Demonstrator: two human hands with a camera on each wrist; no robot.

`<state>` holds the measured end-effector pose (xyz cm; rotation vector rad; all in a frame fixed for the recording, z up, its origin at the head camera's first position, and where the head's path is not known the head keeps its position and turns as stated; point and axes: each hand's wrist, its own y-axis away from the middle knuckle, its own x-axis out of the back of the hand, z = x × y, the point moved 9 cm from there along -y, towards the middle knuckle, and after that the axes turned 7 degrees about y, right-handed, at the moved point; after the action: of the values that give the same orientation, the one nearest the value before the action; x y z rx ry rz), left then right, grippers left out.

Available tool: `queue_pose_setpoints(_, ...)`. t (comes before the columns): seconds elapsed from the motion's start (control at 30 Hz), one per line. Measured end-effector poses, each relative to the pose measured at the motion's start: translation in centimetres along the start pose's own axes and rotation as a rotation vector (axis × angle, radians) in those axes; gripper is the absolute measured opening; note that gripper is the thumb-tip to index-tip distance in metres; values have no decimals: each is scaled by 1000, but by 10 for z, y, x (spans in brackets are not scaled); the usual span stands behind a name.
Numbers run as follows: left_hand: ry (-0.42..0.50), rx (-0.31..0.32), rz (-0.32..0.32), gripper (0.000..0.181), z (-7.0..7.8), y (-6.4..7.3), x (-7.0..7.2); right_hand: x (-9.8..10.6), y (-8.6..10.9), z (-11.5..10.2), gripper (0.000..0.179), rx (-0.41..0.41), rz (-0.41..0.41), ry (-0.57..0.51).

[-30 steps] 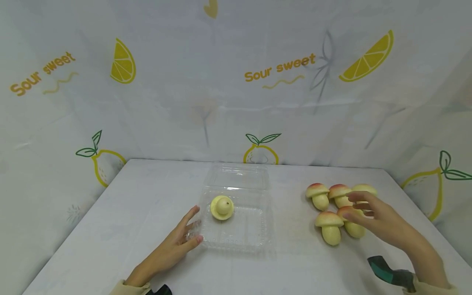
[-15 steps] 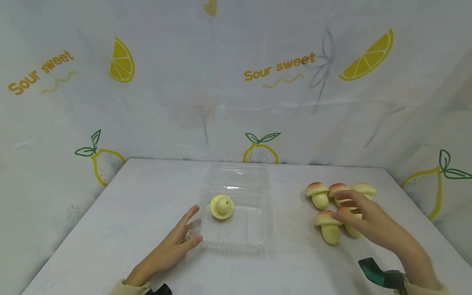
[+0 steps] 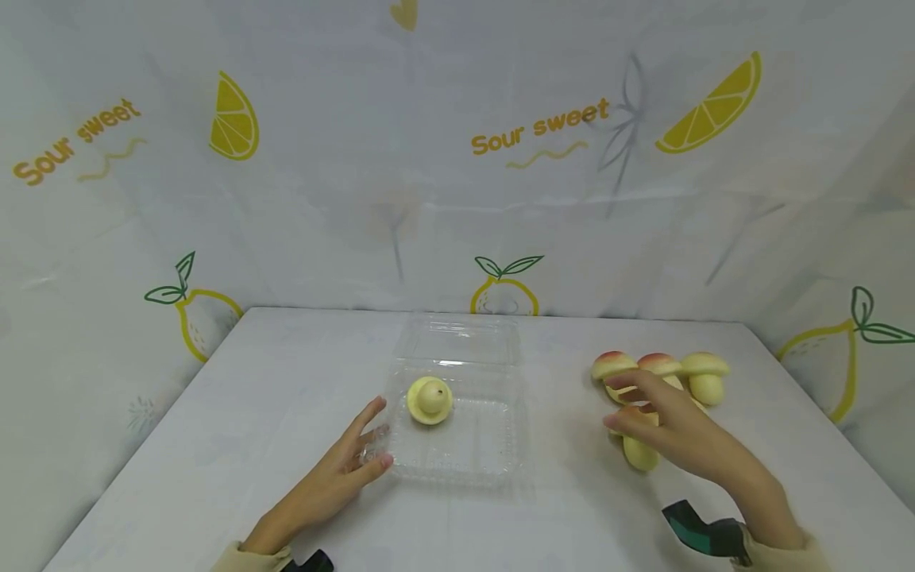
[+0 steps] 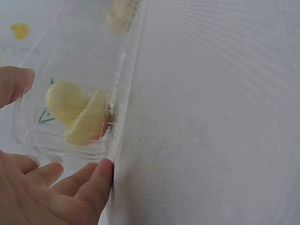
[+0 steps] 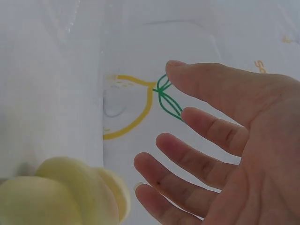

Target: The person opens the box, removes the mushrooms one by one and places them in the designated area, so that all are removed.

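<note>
A clear plastic clamshell box lies with its lid laid back at mid-table. One pale yellow mushroom stands cap-down in its far left part, and its shape shows through the wall in the left wrist view. My left hand touches the box's left side with spread, fairly straight fingers. Over the group of mushrooms on the right hovers my right hand, fingers parted and palm holding nothing. It hides part of several red-tinted caps. In the right wrist view, a mushroom sits apart from the fingers.
A white cloth with printed lemons hangs behind the table. Another pale mushroom lies at the group's far right. A black and green strap piece sticks out from my right wrist.
My right hand has moved left across the mushrooms, uncovering those at the right and covering those at the left. My left hand and the box have stayed in place.
</note>
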<state>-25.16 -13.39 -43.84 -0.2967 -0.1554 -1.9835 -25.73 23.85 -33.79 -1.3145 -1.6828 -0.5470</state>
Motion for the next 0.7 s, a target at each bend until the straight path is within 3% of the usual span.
queue_pose_setpoints(0.43, 11, 3, -8, 79, 1, 0, -1, -26, -20, -30, 39, 46, -10, -37)
queue_pose_setpoints(0.7, -7, -11, -8, 78, 1, 0, -1, -53, -35, -45, 42, 60, -69, -90)
